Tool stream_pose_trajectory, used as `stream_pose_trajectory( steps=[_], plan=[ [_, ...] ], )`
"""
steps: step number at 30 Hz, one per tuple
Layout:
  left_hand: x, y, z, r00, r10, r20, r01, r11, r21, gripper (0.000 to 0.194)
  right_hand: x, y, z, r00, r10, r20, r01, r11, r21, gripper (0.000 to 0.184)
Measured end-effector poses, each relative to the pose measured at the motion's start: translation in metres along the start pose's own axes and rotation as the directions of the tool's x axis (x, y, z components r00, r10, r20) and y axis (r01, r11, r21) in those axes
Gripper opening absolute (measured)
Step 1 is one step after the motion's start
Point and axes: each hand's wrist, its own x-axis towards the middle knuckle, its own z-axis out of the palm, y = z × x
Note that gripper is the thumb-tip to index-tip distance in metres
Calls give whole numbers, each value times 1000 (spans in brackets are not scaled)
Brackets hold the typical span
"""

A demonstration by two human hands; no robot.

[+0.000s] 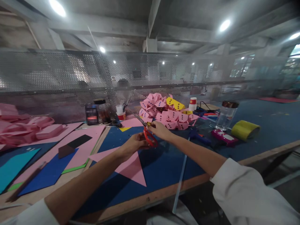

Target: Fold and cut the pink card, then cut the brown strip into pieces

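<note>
Scissors (pixel 148 136) with red handles sit mid-frame, above the blue surface (pixel 164 170). The left hand (pixel 133 145) is clamped on the handles; the right hand (pixel 159 129) has its fingers together by the pivot, its exact grip unclear. Pink paper (pixel 134 168) lies below them.

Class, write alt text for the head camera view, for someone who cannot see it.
A person's left hand and right hand meet at red-handled scissors above a blue surface, a pink sheet below, a dotted pink heap behind.
</note>
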Motion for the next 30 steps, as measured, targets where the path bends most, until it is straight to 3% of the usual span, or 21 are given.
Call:
stream_pose_trajectory(
  steps=[3,10,16,20,22,24,26,29,30],
  plan=[
    [5,-8,-5,994,35,-101,-26,995,94,36,0,-2,-4,999,8,-37,-9,999,-32,29],
    [12,-6,-35,968,73,-238,-31,984,173,42,13,10,-20,983,19,-181,-32,997,-69,32],
    [40,3,-64,934,143,-328,-34,948,316,42,17,21,-23,975,36,-219,-58,993,-99,35],
    [52,7,-82,844,307,-440,-66,873,482,50,14,19,-22,975,35,-220,-63,990,-123,32],
    [49,9,-88,801,357,-481,-49,839,542,41,13,17,-22,975,30,-220,-60,989,-134,30],
    [41,10,-87,787,369,-494,-26,820,572,34,11,15,-22,975,25,-223,-58,988,-141,28],
    [32,12,-77,796,358,-488,-12,816,578,39,8,11,-21,973,17,-231,-54,987,-154,25],
    [18,12,-46,854,323,-407,-50,831,554,44,3,5,-19,969,-17,-248,-39,974,-221,19],
    [15,12,-34,894,289,-343,-103,877,470,44,2,3,-18,968,-30,-249,-33,968,-247,18]
  ],
)
